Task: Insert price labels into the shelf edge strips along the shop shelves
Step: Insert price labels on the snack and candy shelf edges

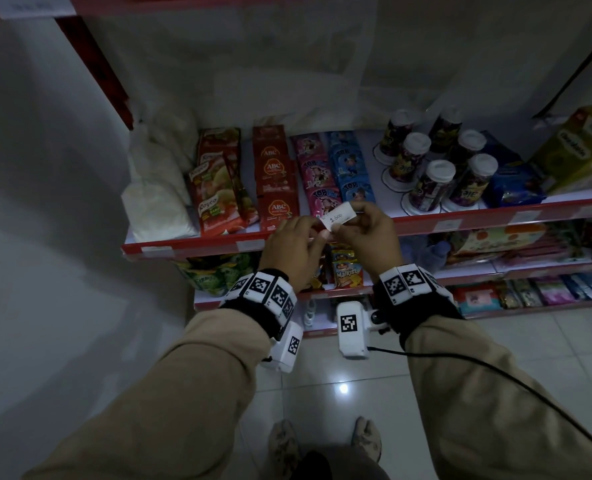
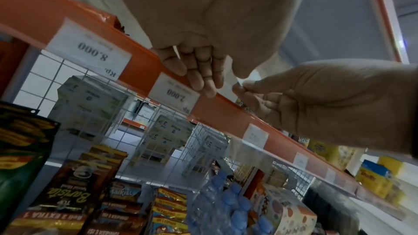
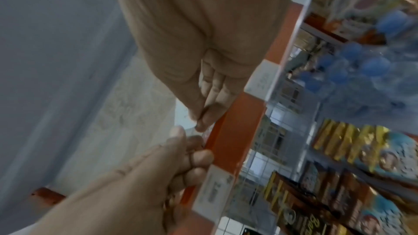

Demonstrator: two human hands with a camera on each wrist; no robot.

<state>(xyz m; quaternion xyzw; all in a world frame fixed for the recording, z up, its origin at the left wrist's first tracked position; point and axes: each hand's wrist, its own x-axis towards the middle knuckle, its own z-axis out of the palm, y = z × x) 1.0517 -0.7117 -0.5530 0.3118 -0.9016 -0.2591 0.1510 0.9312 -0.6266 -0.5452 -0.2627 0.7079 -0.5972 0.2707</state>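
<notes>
Pinching a small white paper price label (image 1: 336, 216) marked 1.500, the right hand (image 1: 369, 233) holds it just above the red plastic shelf edge strip (image 1: 197, 244), its long axis running roughly along the strip. The left hand (image 1: 292, 242) is touching the label's lower left end, fingers curled at the strip's front; whether it grips the paper, I cannot tell. Pink sachets (image 1: 317, 174) stand just behind the strip, close to the label. A printed 2.000 label (image 2: 175, 94) already sits in the strip, leftward.

Matt paper label (image 1: 336, 216) (handwritten), glossy plastic strip (image 2: 226, 112), shiny floor tiles (image 1: 374, 393)
</notes>
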